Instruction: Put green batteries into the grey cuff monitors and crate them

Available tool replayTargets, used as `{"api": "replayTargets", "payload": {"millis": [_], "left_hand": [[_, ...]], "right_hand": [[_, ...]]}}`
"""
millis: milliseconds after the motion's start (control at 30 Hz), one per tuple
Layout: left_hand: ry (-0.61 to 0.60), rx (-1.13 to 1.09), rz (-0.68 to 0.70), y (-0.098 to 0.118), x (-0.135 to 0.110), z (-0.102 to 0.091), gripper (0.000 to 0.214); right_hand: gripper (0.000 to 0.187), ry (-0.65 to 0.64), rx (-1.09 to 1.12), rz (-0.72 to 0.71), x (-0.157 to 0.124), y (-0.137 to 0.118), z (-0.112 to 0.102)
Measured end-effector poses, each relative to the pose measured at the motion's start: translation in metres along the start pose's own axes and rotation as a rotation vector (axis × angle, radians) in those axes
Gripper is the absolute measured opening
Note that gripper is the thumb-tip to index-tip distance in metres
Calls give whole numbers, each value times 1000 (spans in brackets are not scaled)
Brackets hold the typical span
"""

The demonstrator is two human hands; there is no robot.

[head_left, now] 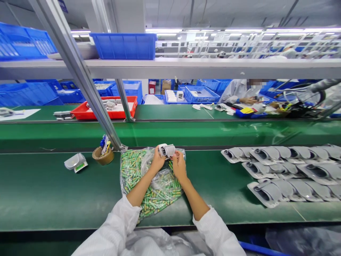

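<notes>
Both hands hold a white wrist blood pressure monitor (167, 150) with a curled grey cuff, raised over a bag of batteries. My left hand (158, 161) is closed around its left side. On the right side, the fingers of my right hand (179, 164) pinch its edge. Beneath them lies the open clear plastic bag (133, 177), full of small green-and-gold batteries. To the left, another monitor (76, 162) rests on the green bench with green batteries showing in it.
A tape roll (103, 155) holding pens stands beside a metal post (80, 78). Rows of cuffed monitors (282, 188) lie at right. Beyond a low green divider (170, 133) are a red tray (106, 113) and a co-worker (237, 92). A shelf (202, 67) spans overhead.
</notes>
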State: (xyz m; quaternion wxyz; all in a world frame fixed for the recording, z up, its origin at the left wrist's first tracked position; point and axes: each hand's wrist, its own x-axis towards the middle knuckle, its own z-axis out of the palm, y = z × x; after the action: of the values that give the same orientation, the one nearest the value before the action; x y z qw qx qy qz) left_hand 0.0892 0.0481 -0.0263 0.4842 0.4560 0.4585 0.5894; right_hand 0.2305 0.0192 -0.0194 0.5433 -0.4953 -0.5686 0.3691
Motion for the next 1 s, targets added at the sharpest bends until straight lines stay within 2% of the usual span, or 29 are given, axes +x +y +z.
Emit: {"api": "replayTargets", "payload": {"millis": [100, 200, 300, 400, 500, 600, 700, 767, 800, 867, 933, 1000], "left_hand": [[-132, 100, 131, 15, -5, 3, 88], [-276, 199, 180, 34, -12, 9, 87], [-424, 267, 243, 50, -12, 24, 92], [-546, 296, 254, 53, -14, 45, 84], [-597, 389, 216, 49, -18, 52, 58], [-623, 522, 174, 45, -17, 45, 43], [-663, 606, 154, 40, -10, 38, 38], [-652, 643, 160, 38, -6, 35, 36], [-635, 660, 167, 37, -5, 35, 35], [-598, 706, 188, 36, -4, 34, 34], [-573, 765, 232, 36, -3, 32, 33], [-531, 832, 295, 36, -2, 28, 33]], "right_hand": [[74, 53, 91, -7, 2, -16, 1], [89, 143, 294, 71, 1, -34, -12], [92, 175, 503, 142, -4, -43, -45], [96, 249, 527, 151, -31, -37, -97], [96, 378, 468, 178, -92, -32, -159], [87, 571, 353, 200, -179, -20, -233], [76, 804, 122, 307, -270, 18, -308], [76, 877, -166, 502, -322, 53, -345], [74, 882, -326, 637, -344, 70, -357], [75, 905, -459, 767, -376, 98, -369], [69, 877, -531, 835, -392, 120, -369], [61, 806, -580, 877, -397, 136, -363]]}}
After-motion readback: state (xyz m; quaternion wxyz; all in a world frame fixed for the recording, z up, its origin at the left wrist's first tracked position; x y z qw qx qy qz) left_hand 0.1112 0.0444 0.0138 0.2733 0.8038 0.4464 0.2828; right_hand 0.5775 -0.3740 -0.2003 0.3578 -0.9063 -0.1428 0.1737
